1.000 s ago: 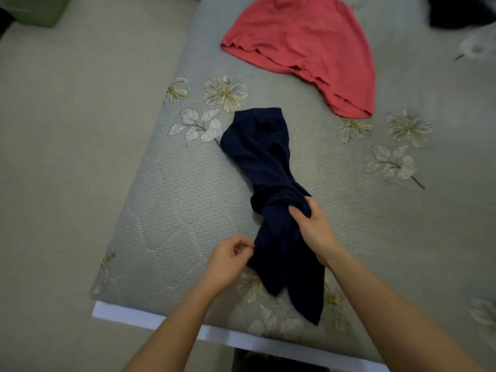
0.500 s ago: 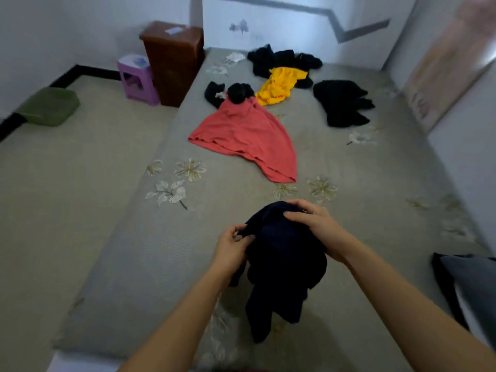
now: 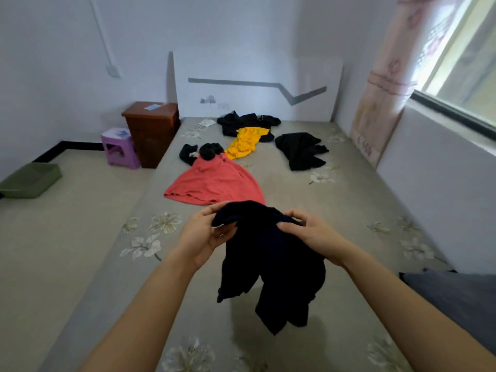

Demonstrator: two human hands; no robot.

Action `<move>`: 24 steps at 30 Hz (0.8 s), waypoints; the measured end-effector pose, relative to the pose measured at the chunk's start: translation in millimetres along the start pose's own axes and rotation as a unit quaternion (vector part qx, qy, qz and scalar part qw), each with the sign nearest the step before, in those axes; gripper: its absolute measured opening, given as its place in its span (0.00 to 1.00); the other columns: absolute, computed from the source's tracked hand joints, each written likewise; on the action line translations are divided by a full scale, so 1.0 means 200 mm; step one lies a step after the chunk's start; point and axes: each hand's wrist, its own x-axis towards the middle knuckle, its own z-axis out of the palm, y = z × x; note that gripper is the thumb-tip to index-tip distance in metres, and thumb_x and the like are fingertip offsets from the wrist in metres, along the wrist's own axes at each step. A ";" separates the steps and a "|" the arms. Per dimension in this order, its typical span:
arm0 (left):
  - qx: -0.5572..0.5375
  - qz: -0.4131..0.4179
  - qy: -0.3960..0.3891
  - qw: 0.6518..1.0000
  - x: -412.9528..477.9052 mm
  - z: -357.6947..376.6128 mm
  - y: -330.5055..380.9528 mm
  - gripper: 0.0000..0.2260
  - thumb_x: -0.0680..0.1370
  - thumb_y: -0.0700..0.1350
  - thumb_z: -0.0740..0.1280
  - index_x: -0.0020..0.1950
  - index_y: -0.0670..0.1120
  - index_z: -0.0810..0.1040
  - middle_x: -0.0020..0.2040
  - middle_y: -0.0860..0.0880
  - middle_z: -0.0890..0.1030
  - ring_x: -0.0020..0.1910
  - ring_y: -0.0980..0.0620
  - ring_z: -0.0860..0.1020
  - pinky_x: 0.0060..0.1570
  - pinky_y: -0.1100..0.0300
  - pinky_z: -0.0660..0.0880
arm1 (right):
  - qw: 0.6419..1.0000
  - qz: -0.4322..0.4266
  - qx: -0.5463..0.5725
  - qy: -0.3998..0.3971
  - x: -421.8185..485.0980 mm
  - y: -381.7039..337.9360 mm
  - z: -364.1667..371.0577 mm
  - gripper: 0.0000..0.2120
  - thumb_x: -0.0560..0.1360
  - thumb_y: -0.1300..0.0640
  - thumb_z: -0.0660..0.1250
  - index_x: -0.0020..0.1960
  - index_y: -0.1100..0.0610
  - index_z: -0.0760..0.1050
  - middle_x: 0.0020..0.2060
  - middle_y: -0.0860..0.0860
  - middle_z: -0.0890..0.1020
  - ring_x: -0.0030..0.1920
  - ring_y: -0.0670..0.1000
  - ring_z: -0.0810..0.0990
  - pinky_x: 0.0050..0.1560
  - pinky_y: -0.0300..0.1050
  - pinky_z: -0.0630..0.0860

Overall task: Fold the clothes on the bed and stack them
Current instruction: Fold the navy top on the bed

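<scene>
Both hands hold a dark navy garment in the air above the near end of the bed. The left hand grips its upper left edge, the right hand pinches the top on the other side, and the rest hangs bunched below. A coral garment lies spread mid-bed, with a yellow garment and black clothes toward the head end.
</scene>
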 end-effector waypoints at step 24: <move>0.272 0.180 -0.023 0.945 0.01 0.12 0.31 0.09 0.80 0.45 0.63 0.45 0.46 0.82 0.33 0.52 0.83 0.33 0.57 0.79 0.37 0.66 0.77 | 0.995 -0.086 0.036 0.028 0.01 -0.09 -0.07 0.08 0.78 0.61 0.65 0.55 0.61 0.79 0.45 0.55 0.83 0.42 0.48 0.82 0.39 0.34 0.76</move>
